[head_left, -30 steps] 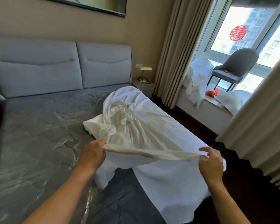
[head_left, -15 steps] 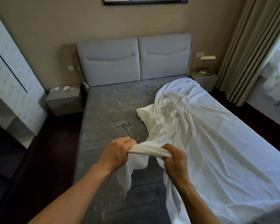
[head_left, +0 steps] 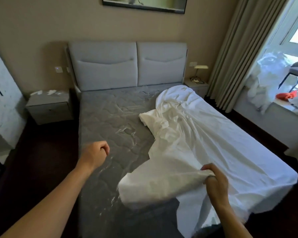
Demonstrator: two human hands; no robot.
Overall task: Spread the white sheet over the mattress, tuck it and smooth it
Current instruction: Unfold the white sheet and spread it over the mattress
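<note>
White sheet (head_left: 213, 134) covers just the right side of the mattress (head_left: 108, 121). Our right hand (head_left: 216, 181) grips a bunched edge, fingertips buried; left hand (head_left: 95, 154) is an empty fist.

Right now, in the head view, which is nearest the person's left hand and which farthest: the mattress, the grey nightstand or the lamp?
1. The mattress, directly under the left hand.
2. The grey nightstand, at the far left.
3. The lamp, far back right.

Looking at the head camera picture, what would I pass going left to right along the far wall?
Grey nightstand → padded headboard → small bedside lamp → beige curtain → red item.
</note>
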